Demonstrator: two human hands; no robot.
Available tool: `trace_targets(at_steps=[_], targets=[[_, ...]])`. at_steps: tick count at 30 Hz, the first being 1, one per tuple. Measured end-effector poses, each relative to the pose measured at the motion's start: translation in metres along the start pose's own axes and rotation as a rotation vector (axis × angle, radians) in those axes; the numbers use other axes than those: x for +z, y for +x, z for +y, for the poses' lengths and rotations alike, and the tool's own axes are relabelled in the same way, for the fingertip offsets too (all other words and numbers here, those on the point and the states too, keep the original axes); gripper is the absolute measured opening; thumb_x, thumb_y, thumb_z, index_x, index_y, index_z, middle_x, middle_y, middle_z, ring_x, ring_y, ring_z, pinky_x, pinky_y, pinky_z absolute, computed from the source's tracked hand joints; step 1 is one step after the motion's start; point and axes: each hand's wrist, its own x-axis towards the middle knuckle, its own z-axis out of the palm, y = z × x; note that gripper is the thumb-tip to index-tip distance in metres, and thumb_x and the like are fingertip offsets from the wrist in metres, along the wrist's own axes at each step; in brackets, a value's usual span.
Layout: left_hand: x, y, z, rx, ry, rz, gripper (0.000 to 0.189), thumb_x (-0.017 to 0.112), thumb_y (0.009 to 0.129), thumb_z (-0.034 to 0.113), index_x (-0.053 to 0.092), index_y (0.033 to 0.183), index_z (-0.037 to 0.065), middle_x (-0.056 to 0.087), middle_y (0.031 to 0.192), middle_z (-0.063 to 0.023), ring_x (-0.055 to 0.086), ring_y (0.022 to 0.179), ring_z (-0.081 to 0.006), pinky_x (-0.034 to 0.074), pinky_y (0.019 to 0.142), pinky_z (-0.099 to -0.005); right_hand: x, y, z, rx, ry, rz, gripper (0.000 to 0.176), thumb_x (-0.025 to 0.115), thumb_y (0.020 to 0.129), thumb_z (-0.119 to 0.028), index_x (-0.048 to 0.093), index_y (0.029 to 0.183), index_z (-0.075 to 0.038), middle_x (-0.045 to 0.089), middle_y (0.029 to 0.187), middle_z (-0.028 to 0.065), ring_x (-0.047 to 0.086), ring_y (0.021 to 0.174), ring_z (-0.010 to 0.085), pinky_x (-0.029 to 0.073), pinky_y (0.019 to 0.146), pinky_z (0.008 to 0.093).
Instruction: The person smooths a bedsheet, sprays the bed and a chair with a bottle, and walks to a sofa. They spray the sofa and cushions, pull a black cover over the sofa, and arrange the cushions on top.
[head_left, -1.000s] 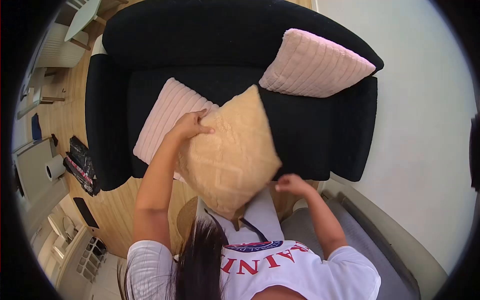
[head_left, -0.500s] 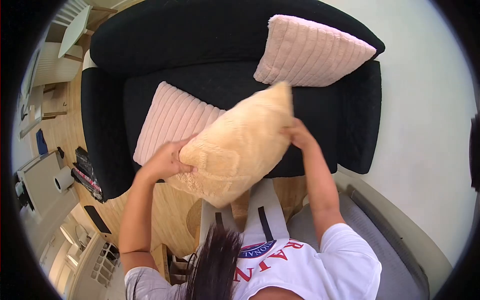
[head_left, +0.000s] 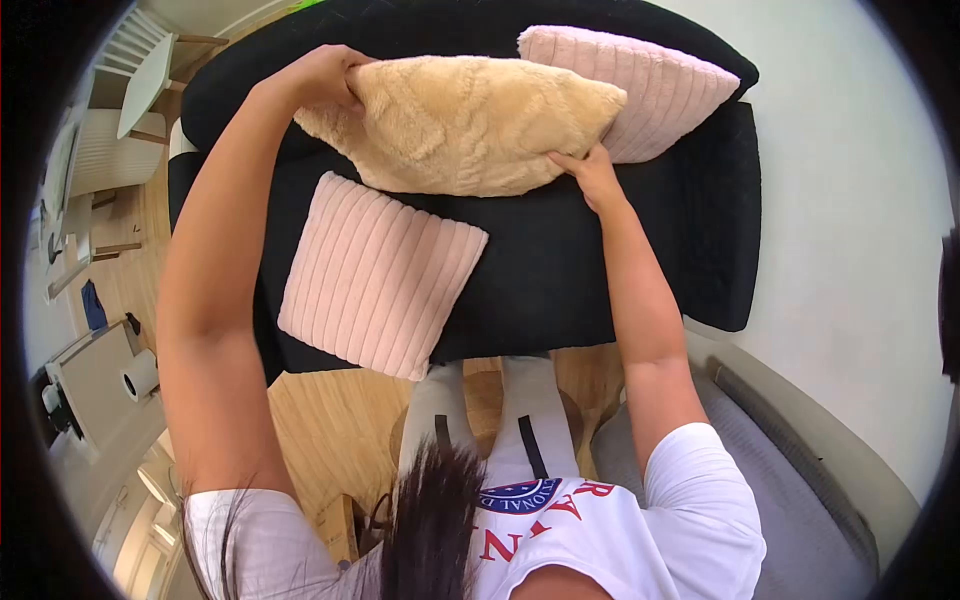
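Note:
A fluffy cream cushion [head_left: 470,120] is between my hands at the backrest of the black sofa [head_left: 540,270]. My left hand [head_left: 325,80] grips its left upper edge, with the fingers partly behind it. At the lower right edge, my right hand [head_left: 592,175] pinches the cushion between thumb and fingers. One pink ribbed cushion [head_left: 665,95] leans at the right end of the backrest, partly covered by the cream one. Another pink ribbed cushion [head_left: 380,275] lies flat on the seat, nearer to me on the left.
A grey upholstered seat [head_left: 740,480] stands at my right side. White chairs [head_left: 150,85] are beyond the sofa's left end. A white wall [head_left: 850,250] borders the right side. Below me is a wooden floor [head_left: 330,420].
Both hands have carried the cream cushion away from me, up to the backrest, and turned it more level. The pink cushion on the seat is now uncovered.

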Motion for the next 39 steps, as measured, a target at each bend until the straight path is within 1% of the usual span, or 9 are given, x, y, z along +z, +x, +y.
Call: trace_targets(at_steps=[7,12,15,19,21,23,25,33,39], targets=[[-0.003,0.030,-0.031,-0.029,0.092,0.163,0.061,0.069,0.062,0.000,0.057,0.120,0.015,0.064,0.108,-0.0089,0.059,0.100,-0.0276,0.045,0.089,-0.0343,0.006,0.025,0.011,-0.058,-0.037,0.069,0.051,0.070,0.077,-0.008,0.044,0.120,-0.003,0.056,0.112,0.0095,0.058,0.099,0.0185,0.050,0.079,0.0309],[0.026,-0.011,-0.089,0.206,-0.051,0.759,0.066,0.068,0.077,0.018,0.039,0.136,0.012,0.057,0.121,-0.0117,0.055,0.110,-0.0242,0.039,0.096,-0.0321,0.014,-0.023,0.059,0.025,-0.127,0.268,0.056,0.075,0.074,-0.018,0.044,0.116,0.003,0.052,0.106,0.0100,0.049,0.096,0.0175,0.040,0.087,0.0296],[0.097,-0.098,-0.136,-0.296,-0.319,0.885,0.068,0.065,0.080,0.027,0.033,0.138,0.008,0.051,0.123,-0.0226,0.051,0.115,-0.0305,0.040,0.093,-0.0340,0.060,-0.055,0.123,0.181,-0.434,0.124,0.021,0.072,0.078,-0.020,0.062,0.087,-0.004,0.063,0.085,0.0019,0.057,0.075,0.0105,0.047,0.072,0.0255],[0.297,-0.242,-0.192,-0.931,-0.269,1.120,0.084,0.063,0.081,0.037,0.022,0.133,-0.014,0.024,0.138,-0.0348,0.021,0.133,-0.0387,0.017,0.110,-0.0387,0.159,-0.022,0.155,-0.002,-0.690,-0.361,0.061,0.074,0.068,-0.040,0.058,0.112,0.000,0.058,0.112,0.0181,0.055,0.105,0.0304,0.043,0.090,0.0357],[0.371,-0.282,-0.156,-1.662,-0.731,0.899,0.095,0.055,0.079,0.060,0.023,0.136,-0.009,0.027,0.137,-0.0337,0.032,0.128,-0.0382,0.029,0.105,-0.0418,0.196,0.000,0.159,0.008,-0.767,-0.420,0.072,0.076,0.065,-0.043,0.054,0.117,0.002,0.056,0.118,0.0196,0.054,0.108,0.0316,0.042,0.093,0.0359],[0.381,-0.302,-0.112,-1.401,-1.860,0.573,0.095,0.047,0.078,0.069,0.017,0.142,0.006,0.030,0.142,-0.0177,0.034,0.128,-0.0337,0.032,0.103,-0.0446,0.221,0.017,0.158,0.429,-0.768,-0.559,0.086,0.079,0.060,-0.044,0.048,0.123,0.006,0.053,0.122,0.0221,0.052,0.111,0.0325,0.039,0.096,0.0354],[0.424,-0.299,-0.099,-1.331,-2.044,0.669,0.092,0.039,0.078,0.073,0.019,0.142,0.009,0.030,0.144,-0.0121,0.035,0.128,-0.0315,0.031,0.103,-0.0460,0.237,0.022,0.112,0.599,-0.576,-0.780,0.082,0.081,0.058,-0.037,0.050,0.120,0.006,0.055,0.118,0.0220,0.054,0.108,0.0298,0.039,0.095,0.0330],[0.305,-0.208,-0.106,-0.655,-2.229,1.035,0.093,0.024,0.078,0.078,0.019,0.143,0.013,0.023,0.147,-0.0092,0.025,0.134,-0.0283,0.025,0.107,-0.0457,0.298,-0.002,-0.115,-0.021,-0.642,-0.788,0.047,0.079,0.062,-0.021,0.062,0.101,0.000,0.066,0.092,0.0165,0.062,0.086,0.0262,0.046,0.079,0.0339],[0.237,-0.119,-0.115,-0.734,-2.001,0.882,0.103,0.027,0.072,0.083,0.001,0.145,0.015,0.005,0.151,-0.0087,0.007,0.138,-0.0315,0.021,0.100,-0.0609,0.352,0.083,-0.122,-0.301,-0.996,-0.691,0.056,0.080,0.059,-0.030,0.062,0.102,0.000,0.066,0.088,0.0194,0.064,0.083,0.0275,0.049,0.076,0.0360]])
